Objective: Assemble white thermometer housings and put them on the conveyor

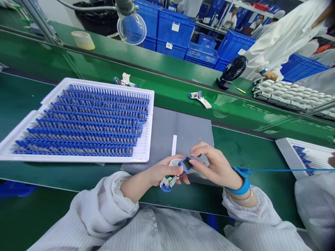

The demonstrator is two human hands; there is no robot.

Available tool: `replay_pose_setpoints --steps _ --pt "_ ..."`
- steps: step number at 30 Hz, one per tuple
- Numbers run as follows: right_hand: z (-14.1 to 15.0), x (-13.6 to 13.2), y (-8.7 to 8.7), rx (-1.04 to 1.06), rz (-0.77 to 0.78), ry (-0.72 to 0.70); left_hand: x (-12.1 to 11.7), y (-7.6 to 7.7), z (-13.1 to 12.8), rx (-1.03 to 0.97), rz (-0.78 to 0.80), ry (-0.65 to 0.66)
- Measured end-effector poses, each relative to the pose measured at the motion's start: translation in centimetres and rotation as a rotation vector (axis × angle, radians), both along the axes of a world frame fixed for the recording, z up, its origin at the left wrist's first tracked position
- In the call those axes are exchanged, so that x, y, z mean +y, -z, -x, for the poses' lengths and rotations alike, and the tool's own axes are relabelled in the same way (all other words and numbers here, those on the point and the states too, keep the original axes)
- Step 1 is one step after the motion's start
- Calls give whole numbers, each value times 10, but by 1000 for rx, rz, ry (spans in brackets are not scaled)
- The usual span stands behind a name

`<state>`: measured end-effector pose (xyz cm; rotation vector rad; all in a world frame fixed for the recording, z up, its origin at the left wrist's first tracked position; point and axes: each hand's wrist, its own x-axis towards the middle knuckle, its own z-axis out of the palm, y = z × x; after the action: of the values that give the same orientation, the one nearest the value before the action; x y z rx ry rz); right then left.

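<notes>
Handling white device (pixel 173 162) over gray mat's (pixel 188 127) front edge: left hand (pixel 166 169) clasped it; right hand (pixel 214 164) touched its screen (pixel 186 164), grip unclear.
Hands partly hid device; white tray (pixel 143 149) held blue parts (pixel 86 120); 2nd tray (pixel 319 155) was cut off.

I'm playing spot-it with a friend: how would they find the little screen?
Start at the grey mat. Over its near edge, the left hand holds a white gadget. The screen is its dark square in a blue frame, unlike the thin wires beside it.
</notes>
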<state>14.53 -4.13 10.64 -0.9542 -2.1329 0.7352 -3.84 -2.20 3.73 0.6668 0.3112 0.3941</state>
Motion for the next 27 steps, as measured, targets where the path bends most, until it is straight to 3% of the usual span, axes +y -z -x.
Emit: replay_pose_setpoints --steps 6,13,19,27 --pt "4 8 3 -23 58 -59 -4 2 -1 25 -11 42" --pt "-4 1 1 -43 41 -40 1 3 0 -36 15 -33" --pt "2 8 1 5 -12 -43 1 0 0 -2 42 11" --pt "0 10 6 21 85 -85 0 4 0 19 34 35"
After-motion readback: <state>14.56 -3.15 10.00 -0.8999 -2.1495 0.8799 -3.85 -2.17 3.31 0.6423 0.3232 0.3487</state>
